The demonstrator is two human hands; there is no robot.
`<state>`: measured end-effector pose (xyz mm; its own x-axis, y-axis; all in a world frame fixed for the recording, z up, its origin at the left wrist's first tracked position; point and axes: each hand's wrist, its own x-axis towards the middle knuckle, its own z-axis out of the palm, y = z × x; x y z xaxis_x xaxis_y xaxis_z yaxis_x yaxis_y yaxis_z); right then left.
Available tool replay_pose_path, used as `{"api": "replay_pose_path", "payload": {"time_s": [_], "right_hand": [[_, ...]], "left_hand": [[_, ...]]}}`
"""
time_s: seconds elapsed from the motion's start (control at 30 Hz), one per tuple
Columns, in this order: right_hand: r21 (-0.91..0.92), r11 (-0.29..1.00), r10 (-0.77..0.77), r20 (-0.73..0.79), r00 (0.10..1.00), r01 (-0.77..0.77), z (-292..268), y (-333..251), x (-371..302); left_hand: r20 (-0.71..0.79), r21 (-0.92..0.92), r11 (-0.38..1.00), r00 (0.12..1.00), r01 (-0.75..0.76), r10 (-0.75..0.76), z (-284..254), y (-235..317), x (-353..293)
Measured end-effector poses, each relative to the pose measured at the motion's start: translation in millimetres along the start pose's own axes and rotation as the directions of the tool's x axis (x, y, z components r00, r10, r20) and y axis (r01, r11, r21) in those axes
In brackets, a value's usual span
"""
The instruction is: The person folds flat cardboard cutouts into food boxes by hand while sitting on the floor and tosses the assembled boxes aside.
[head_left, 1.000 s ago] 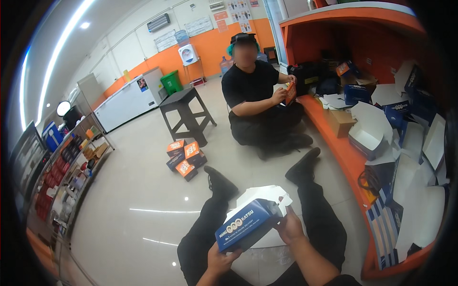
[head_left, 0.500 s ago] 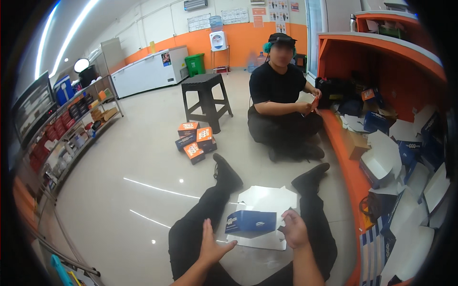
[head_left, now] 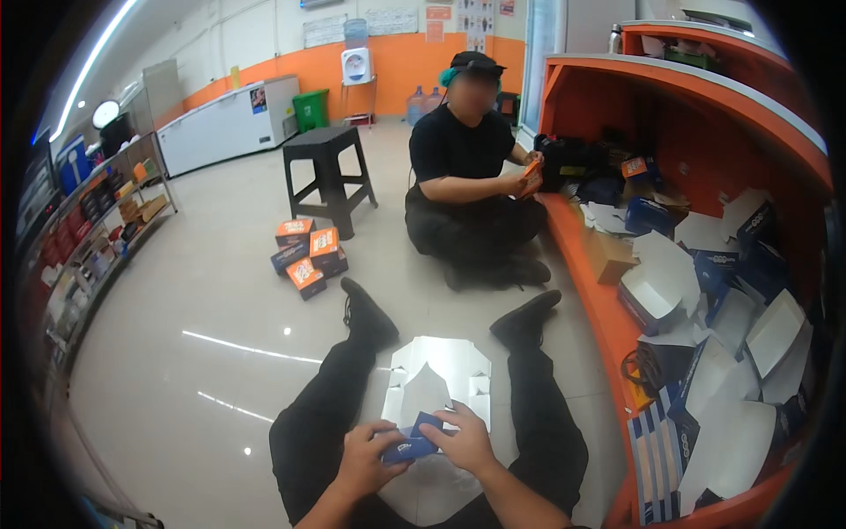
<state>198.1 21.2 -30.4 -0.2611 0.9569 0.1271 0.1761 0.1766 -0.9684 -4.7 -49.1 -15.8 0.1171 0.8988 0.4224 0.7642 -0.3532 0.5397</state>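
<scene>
On the floor between my outstretched legs lies a flat white cardboard box blank (head_left: 454, 354) with notched edges. Just above its near end, a blue and white cardboard box piece (head_left: 411, 448) is pinched in both hands. My left hand (head_left: 363, 458) grips its left end with curled fingers. At its right end my right hand (head_left: 463, 441) presses a small blue flap between thumb and fingers. A white pointed panel rises behind the blue side; whether it joins the blank underneath I cannot tell.
An orange shelf unit (head_left: 589, 348) on the right holds a heap of blue and white cardboard boxes (head_left: 656, 282). Ahead, a seated person (head_left: 467, 167) holds an orange carton (head_left: 529, 179). Several orange and blue boxes (head_left: 306, 276) sit by a black stool (head_left: 328, 167).
My left hand has moved from open beside the blue panel to gripping it. Both hands have come together and the panel is turned and bent. The whole view has shifted to the right.
</scene>
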Motion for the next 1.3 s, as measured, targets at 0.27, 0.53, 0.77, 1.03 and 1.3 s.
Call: {"api": "replay_pose_path", "payload": {"time_s": [0.27, 0.53, 0.77, 1.03, 1.3], "right_hand": [[-0.241, 0.971, 0.057, 0.28, 0.958, 0.012, -1.3, -4.4, -4.9], [-0.469, 0.883, 0.268, 0.446, 0.854, -0.033, -35.2, -29.6, 2.1], [-0.146, 0.989, -0.087, -0.556, 0.827, 0.005, -289.8, -102.2, 42.7], [-0.537, 0.835, -0.26, -0.579, 0.773, -0.122, -231.2, -56.6, 69.1], [-0.772, 0.398, 0.612, -0.18, 0.77, -0.496, -40.9, 121.7, 49.9]], "left_hand": [[0.102, -0.067, 0.998, 0.995, -0.007, 0.014, -9.7, -9.9, -2.9], [0.025, -0.305, 0.952, 0.999, 0.041, -0.035, -1.6, -24.7, 12.2], [0.001, -0.526, 0.767, 0.902, 0.368, -0.432, 32.8, -79.9, 12.5], [0.44, -0.121, 0.762, 0.722, 0.636, -0.533, 45.0, -82.3, 19.0], [0.496, 0.13, 0.928, 0.788, 0.349, -0.365, 83.0, -117.2, 30.8]]}}
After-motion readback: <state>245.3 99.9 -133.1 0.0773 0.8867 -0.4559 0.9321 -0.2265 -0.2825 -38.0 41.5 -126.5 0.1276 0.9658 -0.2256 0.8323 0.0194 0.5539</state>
